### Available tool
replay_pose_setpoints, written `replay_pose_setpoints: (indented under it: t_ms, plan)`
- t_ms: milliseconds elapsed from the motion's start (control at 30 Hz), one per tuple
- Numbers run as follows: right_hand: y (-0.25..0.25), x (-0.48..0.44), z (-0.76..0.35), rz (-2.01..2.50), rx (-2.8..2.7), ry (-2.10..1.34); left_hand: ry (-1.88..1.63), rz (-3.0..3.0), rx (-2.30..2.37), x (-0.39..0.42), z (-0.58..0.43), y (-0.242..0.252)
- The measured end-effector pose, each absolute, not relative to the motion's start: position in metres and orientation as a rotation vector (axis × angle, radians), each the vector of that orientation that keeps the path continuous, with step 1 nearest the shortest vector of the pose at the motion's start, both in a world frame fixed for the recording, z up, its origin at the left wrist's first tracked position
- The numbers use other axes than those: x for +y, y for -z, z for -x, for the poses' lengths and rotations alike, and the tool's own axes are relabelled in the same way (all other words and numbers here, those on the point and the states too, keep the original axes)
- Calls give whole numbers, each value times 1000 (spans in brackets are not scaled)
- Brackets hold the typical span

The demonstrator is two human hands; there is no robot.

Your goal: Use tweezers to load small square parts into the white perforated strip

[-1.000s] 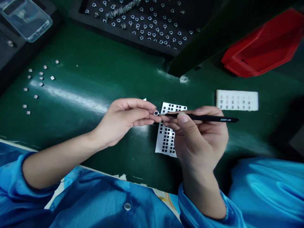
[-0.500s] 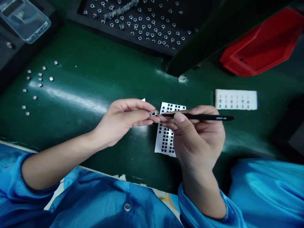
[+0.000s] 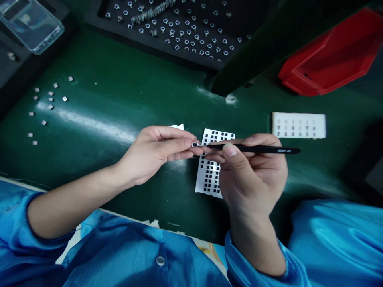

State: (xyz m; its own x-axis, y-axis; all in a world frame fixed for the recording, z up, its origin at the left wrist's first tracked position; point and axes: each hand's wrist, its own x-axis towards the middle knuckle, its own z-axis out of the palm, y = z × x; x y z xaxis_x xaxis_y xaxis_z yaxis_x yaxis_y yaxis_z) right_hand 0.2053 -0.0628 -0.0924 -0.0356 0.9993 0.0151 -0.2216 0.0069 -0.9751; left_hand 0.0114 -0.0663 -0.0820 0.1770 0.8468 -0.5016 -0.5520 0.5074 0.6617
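My right hand point(image 3: 254, 175) is closed around black tweezers point(image 3: 269, 149), whose thin tips point left. At the tips is a small square frame piece point(image 3: 195, 145) with a dark centre, right by the fingertips of my left hand point(image 3: 155, 151). The left thumb and fingers are pinched together; whether they grip anything besides touching that piece is hidden. Beneath the hands lies a white sheet point(image 3: 199, 179) with rows of small black squares, partly covered by my right hand. Part of another white paper point(image 3: 178, 126) shows behind my left hand.
Small metal cubes point(image 3: 50, 107) are scattered at the left. A black tray point(image 3: 134, 38) with many square frames lies at the back, beside a dark post point(image 3: 227, 81). A red bin point(image 3: 326, 59) and a white block point(image 3: 299, 125) are at the right, a clear box point(image 3: 38, 32) at the upper left.
My right hand and the tweezers have shifted slightly right. The small square frame piece has moved a little right and down, and more of it shows beyond my left fingertips.
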Motion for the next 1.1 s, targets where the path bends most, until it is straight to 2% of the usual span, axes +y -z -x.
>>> replay_pose_setpoints:
  t_ms: [533, 1100]
  plan:
    - [88, -65, -207, 961, -1058, -1304, -1116, -482, 979, -67, -11, 92]
    - [97, -68, -198, 1073, -1004, -1219, -1063, -470, 1060, -68, -13, 81]
